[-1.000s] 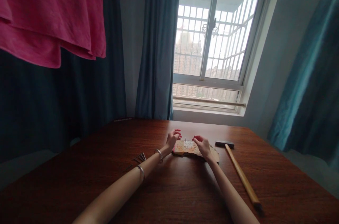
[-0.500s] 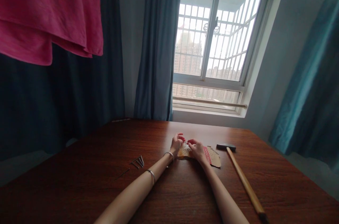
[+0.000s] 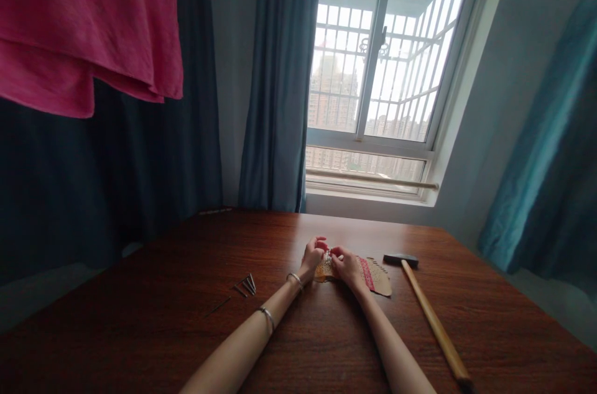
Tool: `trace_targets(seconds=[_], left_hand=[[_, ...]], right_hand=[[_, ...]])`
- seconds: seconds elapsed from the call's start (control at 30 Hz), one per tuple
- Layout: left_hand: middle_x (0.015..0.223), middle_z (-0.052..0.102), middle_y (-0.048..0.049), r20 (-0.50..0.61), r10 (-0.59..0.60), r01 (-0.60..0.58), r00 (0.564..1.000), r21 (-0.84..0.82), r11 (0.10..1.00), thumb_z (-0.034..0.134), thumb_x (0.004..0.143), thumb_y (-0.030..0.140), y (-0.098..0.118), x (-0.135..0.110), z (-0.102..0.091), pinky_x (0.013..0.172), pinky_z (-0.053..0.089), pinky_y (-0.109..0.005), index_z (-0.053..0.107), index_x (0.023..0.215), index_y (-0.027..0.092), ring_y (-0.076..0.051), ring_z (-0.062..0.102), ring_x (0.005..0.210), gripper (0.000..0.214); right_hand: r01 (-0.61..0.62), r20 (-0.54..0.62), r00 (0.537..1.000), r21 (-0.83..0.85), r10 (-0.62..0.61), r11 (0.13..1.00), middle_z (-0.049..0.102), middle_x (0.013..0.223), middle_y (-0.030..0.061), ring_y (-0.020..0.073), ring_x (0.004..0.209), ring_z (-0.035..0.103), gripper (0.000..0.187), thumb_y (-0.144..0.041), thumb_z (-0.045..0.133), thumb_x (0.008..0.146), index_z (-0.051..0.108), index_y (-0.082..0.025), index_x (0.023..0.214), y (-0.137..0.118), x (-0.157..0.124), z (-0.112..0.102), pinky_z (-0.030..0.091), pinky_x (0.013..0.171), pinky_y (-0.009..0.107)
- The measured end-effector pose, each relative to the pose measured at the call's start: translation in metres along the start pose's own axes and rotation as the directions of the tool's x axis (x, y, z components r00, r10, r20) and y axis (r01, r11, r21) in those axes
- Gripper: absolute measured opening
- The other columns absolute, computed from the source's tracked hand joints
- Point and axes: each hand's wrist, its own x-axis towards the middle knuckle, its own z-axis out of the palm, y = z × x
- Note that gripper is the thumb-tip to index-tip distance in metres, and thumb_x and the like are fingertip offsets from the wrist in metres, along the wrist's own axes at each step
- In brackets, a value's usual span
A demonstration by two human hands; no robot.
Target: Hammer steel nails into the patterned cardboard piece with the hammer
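My left hand [image 3: 313,255] and my right hand [image 3: 347,265] meet over a flat tan piece [image 3: 379,277] with a red patterned strip and a scalloped edge, lying on the brown wooden table [image 3: 298,332]. Both hands have their fingers curled in a pinch around a small pale thing standing between them, too small to name. The left wrist and forearm wear thin metal bangles. Most of the left half of the tan piece is hidden under my hands.
A hammer [image 3: 431,318] with a long wooden handle lies right of the piece, its dark head toward the window. Several loose nails [image 3: 245,285] lie to the left, one apart from the rest. Blue curtains flank the window, and a pink cloth [image 3: 88,21] hangs at upper left.
My hands have drawn together from the two ends of the piece to its middle, fingers closing round the small pale thing. The view shifted slightly.
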Motion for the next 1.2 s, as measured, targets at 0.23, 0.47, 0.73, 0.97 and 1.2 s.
trace_targets(seconds=[0.23, 0.47, 0.73, 0.97, 1.2], left_hand=[[0.075, 0.06, -0.0024, 0.082, -0.018, 0.007, 0.996, 0.138, 0.99, 0.047, 0.055, 0.003, -0.002, 0.004, 0.0, 0.062, 0.044, -0.022, 0.055, 0.088, 0.014, -0.014, 0.056, 0.071, 0.037], [0.075, 0.064, -0.0041, 0.219, -0.016, -0.034, 0.976, 0.224, 0.974, 0.065, 0.059, 0.019, 0.013, 0.002, -0.004, 0.069, 0.045, -0.026, 0.061, 0.081, 0.014, -0.017, 0.059, 0.075, 0.023], [0.073, 0.065, -0.0059, 0.26, 0.056, -0.132, 0.964, 0.282, 0.95, 0.066, 0.062, 0.037, -0.007, 0.012, -0.008, 0.068, 0.044, -0.026, 0.065, 0.074, 0.011, -0.017, 0.059, 0.073, 0.028], [0.074, 0.066, -0.0064, 0.281, 0.105, -0.192, 0.954, 0.3, 0.934, 0.063, 0.065, 0.037, -0.017, 0.015, -0.009, 0.066, 0.044, -0.025, 0.065, 0.075, 0.01, -0.016, 0.059, 0.07, 0.029], [0.075, 0.066, -0.007, 0.219, 0.093, -0.165, 0.971, 0.336, 0.927, 0.061, 0.064, 0.028, -0.011, 0.011, -0.008, 0.066, 0.044, -0.025, 0.066, 0.075, 0.012, -0.017, 0.06, 0.072, 0.02]], right_hand=[[0.01, 0.004, 1.0, -0.027, -0.01, 1.0, 0.062, 0.079, 0.0021, 0.0136, 0.068, 0.057, 0.016, -0.028, 0.051, 0.074, 0.065, -0.02, 0.076, -0.006, -0.003, -0.001, 0.043, 0.065, 0.023], [0.024, 0.008, 1.0, -0.021, -0.024, 0.999, 0.061, 0.08, 0.0017, 0.0129, 0.071, 0.058, 0.017, -0.024, 0.049, 0.076, 0.066, -0.02, 0.075, -0.008, -0.003, -0.003, 0.043, 0.067, 0.022], [0.008, 0.003, 1.0, -0.044, -0.007, 0.999, 0.063, 0.081, 0.0019, 0.013, 0.07, 0.058, 0.019, -0.024, 0.049, 0.076, 0.067, -0.02, 0.073, -0.011, -0.004, -0.004, 0.043, 0.069, 0.022], [0.006, 0.011, 1.0, -0.074, -0.005, 0.997, 0.064, 0.081, 0.0021, 0.0132, 0.071, 0.059, 0.019, -0.022, 0.05, 0.076, 0.068, -0.021, 0.074, -0.017, -0.004, -0.006, 0.043, 0.069, 0.022], [0.015, -0.025, 0.999, -0.148, -0.019, 0.989, 0.062, 0.094, 0.0059, 0.0183, 0.089, 0.057, 0.025, -0.018, 0.048, 0.075, 0.065, -0.02, 0.093, -0.027, -0.013, -0.019, 0.042, 0.08, 0.026]])
